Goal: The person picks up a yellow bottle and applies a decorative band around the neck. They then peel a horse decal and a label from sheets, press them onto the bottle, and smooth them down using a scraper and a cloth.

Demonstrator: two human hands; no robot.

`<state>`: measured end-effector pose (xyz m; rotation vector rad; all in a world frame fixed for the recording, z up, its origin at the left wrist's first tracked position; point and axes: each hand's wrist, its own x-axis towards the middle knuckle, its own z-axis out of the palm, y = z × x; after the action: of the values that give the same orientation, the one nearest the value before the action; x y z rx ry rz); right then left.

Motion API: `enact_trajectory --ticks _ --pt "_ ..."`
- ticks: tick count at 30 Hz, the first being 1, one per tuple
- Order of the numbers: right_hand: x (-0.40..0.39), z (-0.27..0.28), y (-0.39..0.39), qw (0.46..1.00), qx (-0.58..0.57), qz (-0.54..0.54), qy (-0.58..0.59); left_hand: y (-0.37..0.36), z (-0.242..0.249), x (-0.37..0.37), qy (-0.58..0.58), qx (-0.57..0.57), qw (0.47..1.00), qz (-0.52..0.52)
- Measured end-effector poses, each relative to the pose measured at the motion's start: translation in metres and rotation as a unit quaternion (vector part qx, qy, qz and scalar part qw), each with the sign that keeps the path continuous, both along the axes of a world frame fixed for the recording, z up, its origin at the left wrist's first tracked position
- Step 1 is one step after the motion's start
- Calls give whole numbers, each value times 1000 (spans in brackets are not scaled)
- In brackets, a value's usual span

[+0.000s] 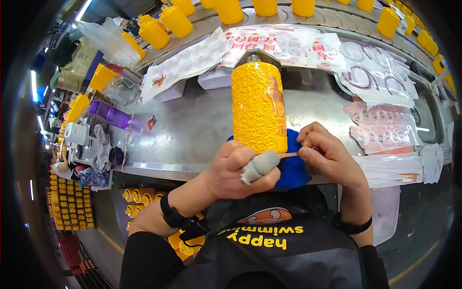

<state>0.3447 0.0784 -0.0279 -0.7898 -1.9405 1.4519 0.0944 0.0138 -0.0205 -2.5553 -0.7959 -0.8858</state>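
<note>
A yellow bottle (257, 103) with raised scrollwork and a horse-like decal lies in front of me. Its dark-edged far end points away, and its near end is by a blue cloth (294, 168). At that near end my left hand (236, 168) is closed, one digit wrapped in a grey-white knit cover (260, 166). A thin orange-brown strip (288, 155) runs from the covered tip to my right hand (327, 154). The right thumb and forefinger pinch the strip's other end. The far side of my left fingers is hidden.
Printed decal sheets (382, 127) lie on the metal worktable (187, 125) at right, with more along its back. Yellow bottles (175, 20) line a conveyor behind. A purple bottle (110, 114) lies at left. Yellow parts (142, 195) sit below, and a sink (428, 113) is at far right.
</note>
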Motion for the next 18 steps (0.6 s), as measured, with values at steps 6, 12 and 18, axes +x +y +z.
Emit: enact_trajectory --ticks 6,12,18 --pt "-4 5 -2 1000 16 2 10 -5 -2 -10 -60 -81 995 -2" --pt "-7 0 -1 1000 4 -2 5 -5 3 -6 -27 -21 999 4" --pt "-6 1 -4 1000 6 -6 19 3 9 4 17 -6 1000 -5"
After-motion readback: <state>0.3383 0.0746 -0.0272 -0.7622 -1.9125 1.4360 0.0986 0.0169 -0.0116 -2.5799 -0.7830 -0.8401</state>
